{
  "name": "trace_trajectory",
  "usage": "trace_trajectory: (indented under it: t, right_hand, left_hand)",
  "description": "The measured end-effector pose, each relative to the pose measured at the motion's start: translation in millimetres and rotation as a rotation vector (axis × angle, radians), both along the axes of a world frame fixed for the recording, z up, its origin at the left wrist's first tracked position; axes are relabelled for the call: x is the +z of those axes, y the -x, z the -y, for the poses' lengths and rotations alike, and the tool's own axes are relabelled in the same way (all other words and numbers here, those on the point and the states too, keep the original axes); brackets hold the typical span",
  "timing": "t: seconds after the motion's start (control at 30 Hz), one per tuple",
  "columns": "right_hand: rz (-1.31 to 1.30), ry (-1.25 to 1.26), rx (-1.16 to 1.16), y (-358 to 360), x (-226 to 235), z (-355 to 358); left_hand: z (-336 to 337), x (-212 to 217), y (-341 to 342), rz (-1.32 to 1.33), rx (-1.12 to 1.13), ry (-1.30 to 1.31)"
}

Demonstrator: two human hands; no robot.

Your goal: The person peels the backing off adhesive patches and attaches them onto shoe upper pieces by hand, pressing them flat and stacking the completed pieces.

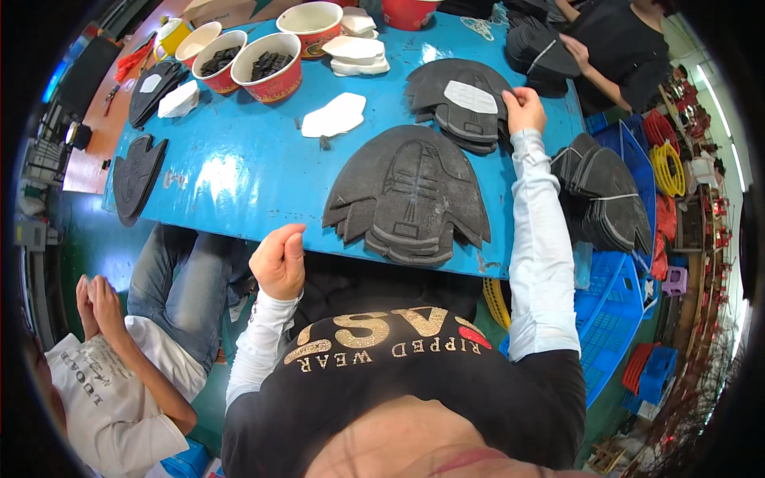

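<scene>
A thick stack of black cut-out sheets (406,195) with jagged lower corners lies on the blue table (231,191) in front of me. Behind it is a second black stack (454,76), with a white cut-out patch (471,97) on its top. My right hand (526,111) is closed at that second stack's right edge, thumb and fingers pinched; what they hold, if anything, is hidden. Closed too is my left hand (280,261), fingers curled in, just off the table's front edge; nothing can be made out in it. A loose white patch (335,115) lies between the bowls and the stacks.
Red-and-white paper bowls (271,76), some with small black pieces, stand at the back left near piles of white patches (355,54). Tied black bundles (610,195) sit at the right by blue crates (610,311). One person (127,382) sits left; another (621,48) works far right.
</scene>
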State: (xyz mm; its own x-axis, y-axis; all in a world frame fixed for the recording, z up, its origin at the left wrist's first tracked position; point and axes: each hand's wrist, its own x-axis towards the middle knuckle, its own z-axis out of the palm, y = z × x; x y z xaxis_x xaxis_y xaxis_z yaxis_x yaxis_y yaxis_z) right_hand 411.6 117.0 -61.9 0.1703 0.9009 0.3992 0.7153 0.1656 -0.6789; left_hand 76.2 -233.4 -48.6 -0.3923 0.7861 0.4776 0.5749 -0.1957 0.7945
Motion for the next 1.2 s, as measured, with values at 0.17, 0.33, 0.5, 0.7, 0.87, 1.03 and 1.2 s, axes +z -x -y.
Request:
trace_trajectory:
  t: [0.17, 0.33, 0.5, 0.7, 0.87, 1.03, 1.2]
  right_hand:
    - [0.197, 0.002, -0.175, 0.8, 21.8, 3.5]
    - [0.162, 0.384, -0.074, -7.8, 5.5, -12.1]
    - [0.202, 0.481, -0.014, -10.9, 6.3, -13.0]
    - [0.114, 0.492, 0.018, -26.5, -0.5, -21.9]
    - [0.185, 0.439, -0.039, -6.0, 15.7, 7.4]
    - [0.260, 0.424, -0.100, 10.9, 22.1, 29.8]
    - [0.409, -0.163, -0.037, 25.3, 39.2, 69.4]
  left_hand:
    - [-62.5, 91.1, 1.2, -0.626, -0.163, 0.088]
    - [-218.1, 61.1, -30.8, -0.812, -0.379, 0.156]
    - [-308.3, 56.9, -71.7, -0.786, -0.499, 0.767]
    - [-308.2, 47.2, -88.4, -0.861, -0.466, 0.712]
    - [-298.8, 37.9, -86.8, -0.835, -0.474, 0.630]
    - [-298.3, 29.4, -88.3, -0.805, -0.467, 0.621]
    - [-301.3, 20.2, -60.7, -0.472, -0.696, 0.543]
